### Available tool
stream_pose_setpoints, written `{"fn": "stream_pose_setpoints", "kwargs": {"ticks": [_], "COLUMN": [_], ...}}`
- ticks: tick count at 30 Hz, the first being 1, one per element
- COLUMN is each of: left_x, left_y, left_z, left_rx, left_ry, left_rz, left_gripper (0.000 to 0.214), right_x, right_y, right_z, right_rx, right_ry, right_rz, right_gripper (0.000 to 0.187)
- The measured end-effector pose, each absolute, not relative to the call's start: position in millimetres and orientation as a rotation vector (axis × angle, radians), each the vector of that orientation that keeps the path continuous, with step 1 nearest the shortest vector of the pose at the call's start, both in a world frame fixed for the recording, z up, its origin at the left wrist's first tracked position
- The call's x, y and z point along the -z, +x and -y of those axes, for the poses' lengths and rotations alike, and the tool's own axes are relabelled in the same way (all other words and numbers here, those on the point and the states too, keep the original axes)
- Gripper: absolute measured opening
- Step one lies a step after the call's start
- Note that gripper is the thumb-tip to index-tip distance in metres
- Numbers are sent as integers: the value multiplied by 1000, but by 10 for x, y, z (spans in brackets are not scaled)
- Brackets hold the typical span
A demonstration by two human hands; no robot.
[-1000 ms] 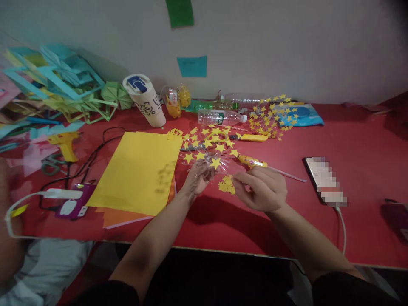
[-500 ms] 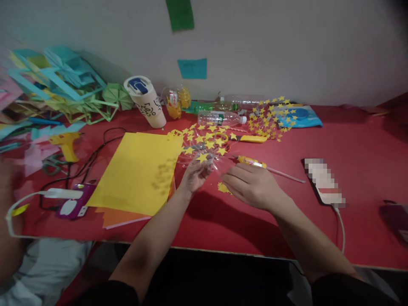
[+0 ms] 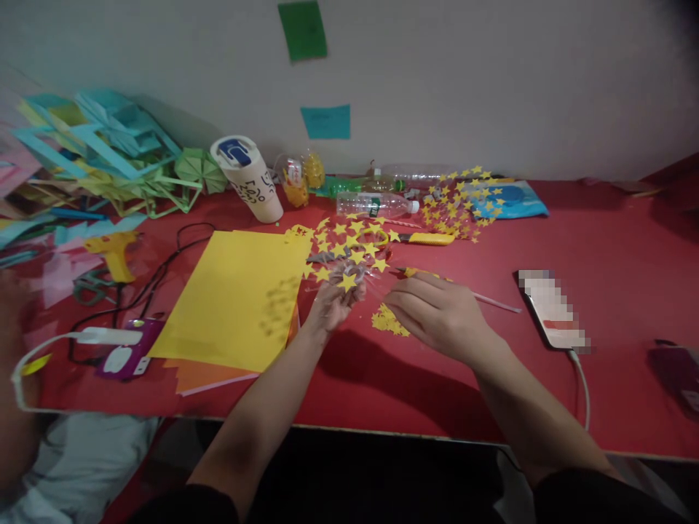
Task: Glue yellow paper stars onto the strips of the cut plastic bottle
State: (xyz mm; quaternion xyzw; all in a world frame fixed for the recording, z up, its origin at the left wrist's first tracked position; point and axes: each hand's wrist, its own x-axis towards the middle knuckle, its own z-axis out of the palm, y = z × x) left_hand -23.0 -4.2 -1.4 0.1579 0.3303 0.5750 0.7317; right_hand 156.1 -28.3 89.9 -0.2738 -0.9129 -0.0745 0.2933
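Left hand (image 3: 334, 300) grips starred plastic (image 3: 357, 257), right hand (image 3: 437, 313) nears loose stars (image 3: 386, 322), its hold unclear, red table (image 3: 590, 233) beneath.

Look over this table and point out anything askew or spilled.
The front bottle lies on its side rather than standing, and the orange sheet juts askew from under the yellow sheet, so they look untidy. I see no spill.

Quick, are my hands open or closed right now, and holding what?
Left hand: closed, holding star-tipped clear plastic.
Right hand: beside loose yellow stars; open or closed cannot be told.
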Motion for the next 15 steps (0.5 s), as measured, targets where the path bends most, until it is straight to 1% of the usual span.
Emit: {"fn": "stream_pose_setpoints", "kwargs": {"ticks": [5, 9, 15], "left_x": [12, 81, 61], "left_y": [-177, -145, -141], "left_z": [40, 30, 38], "left_rx": [-1370, -1463, -1534], "left_ry": [381, 454, 477], "left_rz": [-791, -829, -870], "left_gripper": [41, 43, 49], "right_x": [-850, -717, -500], "right_y": [1654, 1741, 1793], "right_z": [174, -3, -205], "right_rx": [76, -25, -298], "right_ry": [-820, -859, -809], "right_rz": [2501, 2484, 2388], "right_gripper": [20, 17, 15]}}
